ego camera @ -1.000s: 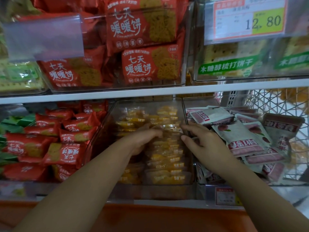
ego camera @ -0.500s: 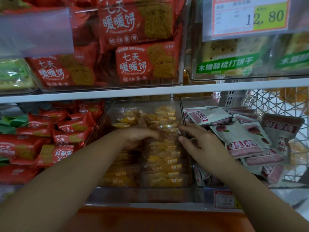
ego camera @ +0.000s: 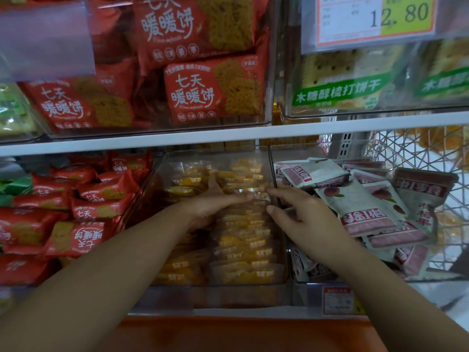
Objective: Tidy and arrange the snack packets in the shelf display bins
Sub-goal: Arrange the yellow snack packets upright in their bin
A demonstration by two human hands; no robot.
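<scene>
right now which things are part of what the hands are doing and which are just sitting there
In hand: left hand, right hand, yellow packets, clear middle bin.
Not handled: red packets in the left bin, pink-and-white pouches in the right bin, big red packs on the upper shelf, 12.80 price tag.

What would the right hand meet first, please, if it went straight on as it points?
Probably the yellow snack packets in the middle bin, just before the left hand; depth is unclear.
</scene>
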